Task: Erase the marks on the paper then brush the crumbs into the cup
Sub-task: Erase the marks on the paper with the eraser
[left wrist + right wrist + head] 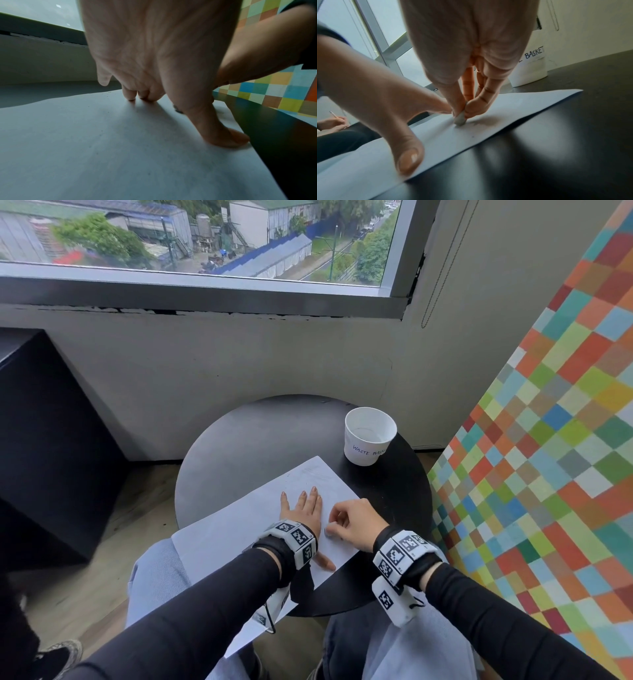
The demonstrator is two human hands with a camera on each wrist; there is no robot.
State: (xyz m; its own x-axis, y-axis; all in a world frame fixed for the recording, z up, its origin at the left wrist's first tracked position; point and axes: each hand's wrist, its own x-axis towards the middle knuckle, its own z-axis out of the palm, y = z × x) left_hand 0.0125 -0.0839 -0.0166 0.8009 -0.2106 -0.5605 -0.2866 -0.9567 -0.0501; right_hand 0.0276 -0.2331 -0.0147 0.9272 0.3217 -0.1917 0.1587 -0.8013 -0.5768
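Note:
A white sheet of paper [239,529] lies on a round black table [257,440] and hangs over its near edge. My left hand [301,508] lies flat on the sheet, fingers spread, thumb [407,159] pressing near the paper's right edge. Just to its right, my right hand [346,525] pinches a small grey eraser [460,119] whose tip touches the paper [513,108] beside a faint grey smudge [488,121]. A white paper cup [368,440] labelled "WASTE BASKET" stands upright at the table's far right, apart from the sheet. Small dark specks dot the paper [85,148].
A checkered, many-coloured panel [548,440] stands close on the right. A grey wall and a window sill [205,313] lie behind the table, and a dark cabinet [41,440] stands at the left. Another person's hand with a pencil [332,121] shows at far left.

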